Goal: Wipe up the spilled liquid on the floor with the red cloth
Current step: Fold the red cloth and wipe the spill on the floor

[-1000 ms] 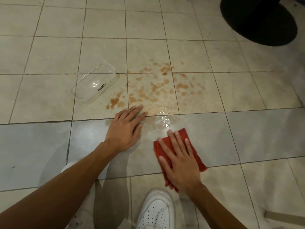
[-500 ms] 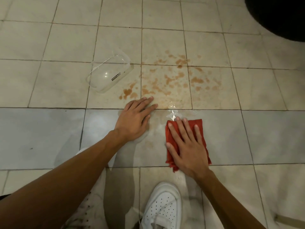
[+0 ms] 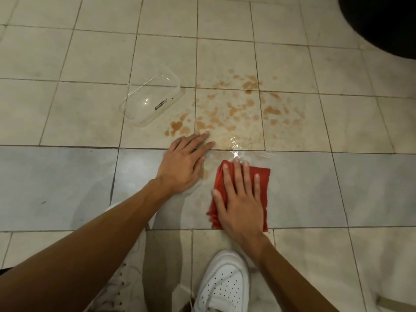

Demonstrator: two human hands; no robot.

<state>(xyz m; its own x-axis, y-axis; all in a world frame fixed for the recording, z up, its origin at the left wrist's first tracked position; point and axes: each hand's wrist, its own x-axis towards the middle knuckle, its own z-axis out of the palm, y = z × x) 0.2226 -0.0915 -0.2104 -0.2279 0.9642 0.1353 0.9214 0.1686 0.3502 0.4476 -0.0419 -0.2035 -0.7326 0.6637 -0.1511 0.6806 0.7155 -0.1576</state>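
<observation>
Landmark for all positions: the red cloth (image 3: 265, 179), folded flat on a grey tile of the floor (image 3: 56, 183).

We log what lies around it first. Beyond the cloth's far edge, touching it, a clear wet patch (image 3: 236, 150) glints on the tile seam. Farther out, the brown spilled liquid (image 3: 236, 109) is scattered in blots across several pale tiles, unwiped. Beyond the cloth and to its left, a clear plastic container (image 3: 150, 102) lies on the floor just beside the blots; we cannot tell which way up it lies. Far beyond and to the right, a dark round shape (image 3: 382, 25) is cut off by the frame corner. On the near side of the cloth, a white shoe (image 3: 225, 284); a second white shoe (image 3: 121, 288) sits to its left, half hidden under the left forearm.

In the way: the right hand (image 3: 240, 206) covers most of the cloth, palm down, fingers straight and spread, pressing it to the floor, nothing gripped. The left hand (image 3: 182, 163) lies flat on bare tile just left of the cloth, fingers extended, tips at the edge of the nearest blots, holding nothing.

Count: one cloth, one container, one dark shape, two hands, two shoes; the blots are too many to count
</observation>
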